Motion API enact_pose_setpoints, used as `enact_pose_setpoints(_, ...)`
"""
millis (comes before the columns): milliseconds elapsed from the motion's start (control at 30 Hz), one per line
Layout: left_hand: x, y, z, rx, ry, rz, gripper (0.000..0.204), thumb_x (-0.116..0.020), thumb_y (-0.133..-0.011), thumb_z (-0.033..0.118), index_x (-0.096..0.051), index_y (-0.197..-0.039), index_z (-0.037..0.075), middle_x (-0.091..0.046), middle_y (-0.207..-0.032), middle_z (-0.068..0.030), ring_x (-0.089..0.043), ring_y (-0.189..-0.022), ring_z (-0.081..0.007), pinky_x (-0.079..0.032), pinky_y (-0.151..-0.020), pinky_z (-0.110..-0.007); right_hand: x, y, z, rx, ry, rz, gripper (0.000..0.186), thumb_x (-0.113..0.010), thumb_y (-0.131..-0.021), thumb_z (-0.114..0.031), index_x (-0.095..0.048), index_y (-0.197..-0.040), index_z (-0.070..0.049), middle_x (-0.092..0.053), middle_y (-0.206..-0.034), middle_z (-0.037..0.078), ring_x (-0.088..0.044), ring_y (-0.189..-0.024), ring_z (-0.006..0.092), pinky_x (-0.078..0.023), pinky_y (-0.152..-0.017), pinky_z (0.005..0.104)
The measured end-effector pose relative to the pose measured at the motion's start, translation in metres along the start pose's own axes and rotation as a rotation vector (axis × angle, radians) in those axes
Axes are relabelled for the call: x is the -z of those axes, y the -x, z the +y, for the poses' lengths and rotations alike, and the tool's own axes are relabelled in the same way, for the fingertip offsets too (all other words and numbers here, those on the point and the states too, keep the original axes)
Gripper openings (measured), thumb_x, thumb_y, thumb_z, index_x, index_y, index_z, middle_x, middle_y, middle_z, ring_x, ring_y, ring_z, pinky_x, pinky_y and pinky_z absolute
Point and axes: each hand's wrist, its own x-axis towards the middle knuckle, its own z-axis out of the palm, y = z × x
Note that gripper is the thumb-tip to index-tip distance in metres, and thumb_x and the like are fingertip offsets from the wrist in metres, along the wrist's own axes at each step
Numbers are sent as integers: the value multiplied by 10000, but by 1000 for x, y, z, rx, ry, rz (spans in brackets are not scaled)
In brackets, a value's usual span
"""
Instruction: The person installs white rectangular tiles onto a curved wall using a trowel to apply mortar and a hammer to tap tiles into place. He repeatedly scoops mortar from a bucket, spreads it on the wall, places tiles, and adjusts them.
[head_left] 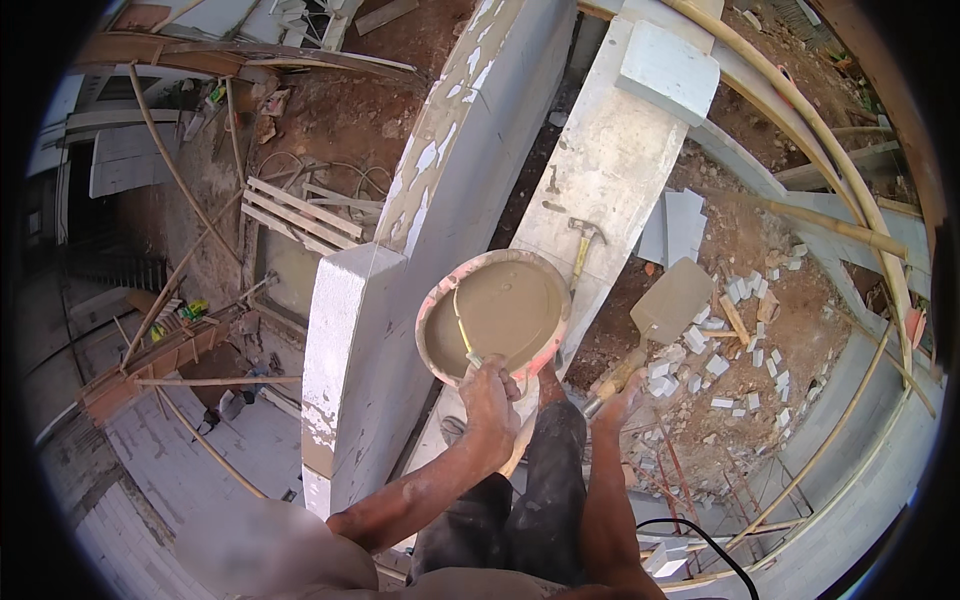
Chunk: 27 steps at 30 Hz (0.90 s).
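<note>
My left hand [490, 400] is closed round the thin handle of a round pinkish bucket [556, 340], at its near rim. Smooth grey-brown wet mortar [505, 305] fills most of the bucket. My right hand [614, 404] grips a trowel by its wooden handle, out to the right of the bucket. The trowel's broad, roughly square blade [675, 300] is coated with mortar and hangs over the rubble side. Just beyond the bucket a claw hammer [583, 245] lies on the pale walkway plank [625, 150].
Left of the plank runs a block wall [490, 130] with patchy mortar on top and a white block [345, 300] at its near end. Another white block [668, 70] sits farther along the plank. Bamboo poles [815, 110] curve at right, above broken block pieces [735, 375] below.
</note>
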Motion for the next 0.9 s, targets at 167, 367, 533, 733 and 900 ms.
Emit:
enact_pose_setpoints(167, -117, -17, 39, -62, -189, -134, 102, -611, -835, 122, -520, -817, 80, -428, -671, 0, -389, -572, -122, -333, -567, -308, 22, -22, -32, 164, 69, 14, 446, -478, -1019, -392, -580, -857, 12, -546, -633, 71, -544, -471, 163, -446, -426, 297)
enact_pose_setpoints(367, -226, -53, 45, -92, -343, -333, 94, -594, -803, 32, -553, -887, 24, -493, -773, -63, -479, -654, -172, -371, -555, -318, 25, -46, -57, 200, 149, -10, 270, -552, -993, -239, -605, -890, 4, -535, -635, 33, -511, -500, 107, -447, -458, 274)
enact_pose_setpoints(533, -292, -87, 33, -178, -296, -485, 131, -587, -805, 97, -556, -908, 23, -492, -751, -48, -467, -643, -156, -381, -581, -331, 7, -76, -78, 184, 230, -17, 216, -584, -967, -188, -631, -964, 23, -572, -711, 44, -531, -592, 115, -460, -535, 274)
enact_pose_setpoints(733, -314, -132, 25, -222, -305, -344, 245, -559, -807, 58, -599, -1027, -41, -565, -794, -74, -528, -674, -187, -438, -650, -330, -30, -121, -106, 437, 426, -145, 343, -655, -897, -160, -624, -1174, 39, -646, -906, 117, -611, -786, 207, -501, -745, 368)
enact_pose_setpoints(900, -232, -191, 49, -550, -552, 31, 429, -604, -813, 79, -580, -1204, -97, -655, -994, -186, -645, -890, -314, -500, -824, -388, -88, -158, -172, 584, 882, -145, 449, -692, -832, -194, -622, -1222, 16, -661, -1021, 205, -670, -902, 363, -517, -811, 453)
